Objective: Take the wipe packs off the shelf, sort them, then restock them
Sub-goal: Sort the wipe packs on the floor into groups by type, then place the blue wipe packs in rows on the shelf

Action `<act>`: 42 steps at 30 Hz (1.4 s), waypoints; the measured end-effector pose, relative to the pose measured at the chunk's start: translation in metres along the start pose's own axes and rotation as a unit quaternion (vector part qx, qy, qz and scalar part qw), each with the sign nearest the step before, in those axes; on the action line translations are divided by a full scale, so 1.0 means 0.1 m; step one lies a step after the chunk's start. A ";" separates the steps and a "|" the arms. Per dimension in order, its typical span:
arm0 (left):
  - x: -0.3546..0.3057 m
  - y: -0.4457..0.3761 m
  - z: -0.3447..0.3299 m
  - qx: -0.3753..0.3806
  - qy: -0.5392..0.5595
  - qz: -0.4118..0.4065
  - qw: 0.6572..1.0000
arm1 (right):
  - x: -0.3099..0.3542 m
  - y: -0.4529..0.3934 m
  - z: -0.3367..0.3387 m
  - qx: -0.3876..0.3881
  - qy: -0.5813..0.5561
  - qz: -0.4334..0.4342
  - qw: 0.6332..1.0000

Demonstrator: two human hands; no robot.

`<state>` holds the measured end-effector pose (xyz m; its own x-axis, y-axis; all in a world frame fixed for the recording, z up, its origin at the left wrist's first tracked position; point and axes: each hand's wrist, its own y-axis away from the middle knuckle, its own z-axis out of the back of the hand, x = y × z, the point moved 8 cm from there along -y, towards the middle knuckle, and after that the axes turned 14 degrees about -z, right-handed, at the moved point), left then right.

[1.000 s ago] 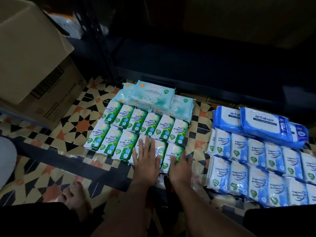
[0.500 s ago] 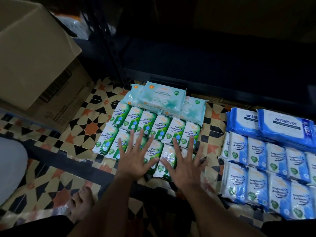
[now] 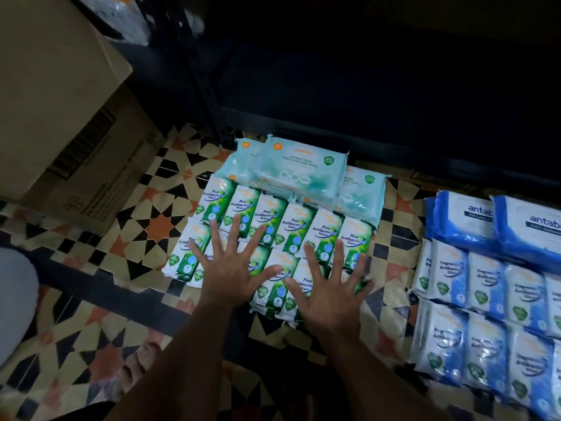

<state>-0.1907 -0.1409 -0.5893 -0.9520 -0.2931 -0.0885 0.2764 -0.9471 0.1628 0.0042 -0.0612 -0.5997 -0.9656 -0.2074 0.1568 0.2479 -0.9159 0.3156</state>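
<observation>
Both hands have spread since a second ago — the left hand (image 3: 226, 273) and right hand (image 3: 329, 294) now lie flat, fingers splayed, gripping nothing, apparently pressing the green pine packs (image 3: 299, 230) level on the floor (image 3: 145, 223) — sorting looks done.

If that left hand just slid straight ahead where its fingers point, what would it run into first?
The left hand lies spread flat on the near row of green pine antibacterial wipe packs. Going straight on, it would cross the far row, then probably meet the pale teal fragrance-free wipe packs stacked behind; depth is hard to judge.
</observation>
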 end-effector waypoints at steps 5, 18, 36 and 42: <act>0.04 -0.03 0.01 -0.011 0.046 0.008 0.999 | 0.01 -0.02 0.05 0.008 -0.010 -0.005 1.000; 0.06 -0.47 0.10 -0.004 -0.004 -0.141 0.990 | 0.14 -0.15 0.02 0.012 0.004 -0.011 1.000; -0.89 -0.19 0.62 0.023 0.028 -0.106 0.994 | -0.13 -0.07 0.73 0.012 -0.154 -0.037 0.987; -1.60 -0.14 1.31 -0.030 -0.024 -0.092 0.995 | -0.49 0.08 1.45 -0.086 -0.212 -0.099 0.968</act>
<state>-0.0593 -0.0633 -0.4489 -0.9920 -0.1092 -0.0631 0.1034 -0.9907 0.0890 0.0647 -0.0090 -0.4691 -0.8650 0.1036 0.4910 0.0102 -0.9746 0.2235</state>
